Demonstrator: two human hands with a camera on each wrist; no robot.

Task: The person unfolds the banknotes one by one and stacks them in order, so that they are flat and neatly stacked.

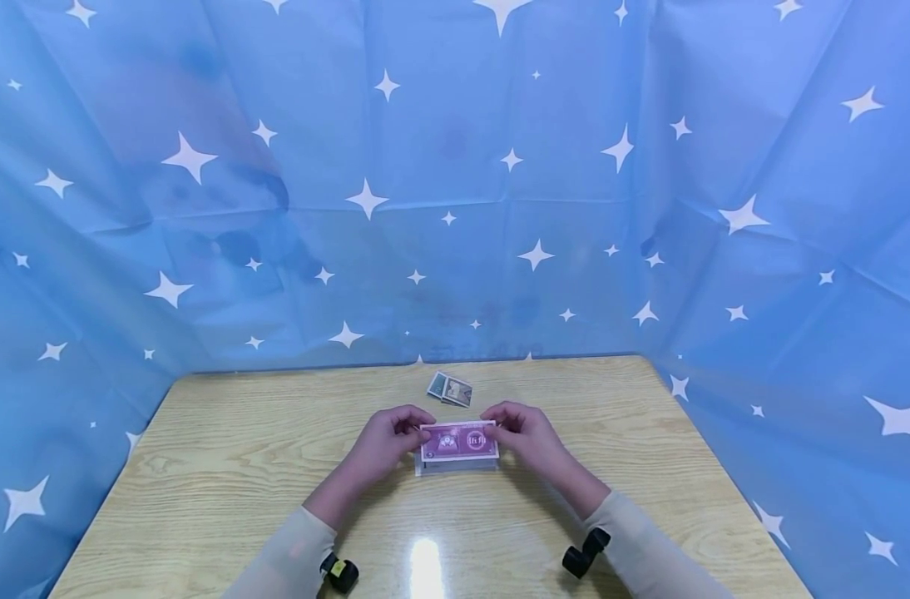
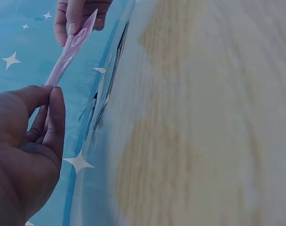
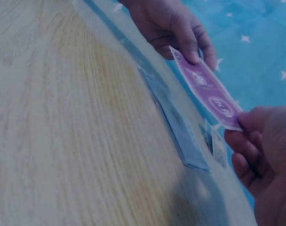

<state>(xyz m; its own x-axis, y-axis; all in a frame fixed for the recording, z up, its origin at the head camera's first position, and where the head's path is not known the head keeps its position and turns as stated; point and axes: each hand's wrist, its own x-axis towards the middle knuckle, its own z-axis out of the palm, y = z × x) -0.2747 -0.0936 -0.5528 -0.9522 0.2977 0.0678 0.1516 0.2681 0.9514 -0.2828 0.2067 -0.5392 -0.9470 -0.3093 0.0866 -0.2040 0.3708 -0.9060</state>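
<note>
A purple paper note (image 1: 459,453), like play money with a white border, is stretched between both hands above the table. My left hand (image 1: 391,437) pinches its left end between thumb and fingers. At the other end, my right hand (image 1: 526,433) pinches it the same way. In the right wrist view the note (image 3: 206,89) shows its printed face, tilted and raised off the tabletop. Below it lies a flat stack of pale blue-grey paper notes (image 3: 176,125), partly covered in the head view.
A small pile of picture cards or notes (image 1: 457,392) lies just beyond the hands, near the back edge of the wooden table (image 1: 260,466). Blue cloth (image 1: 455,249) with white stars hangs behind and at the sides. Each wrist wears a small black camera.
</note>
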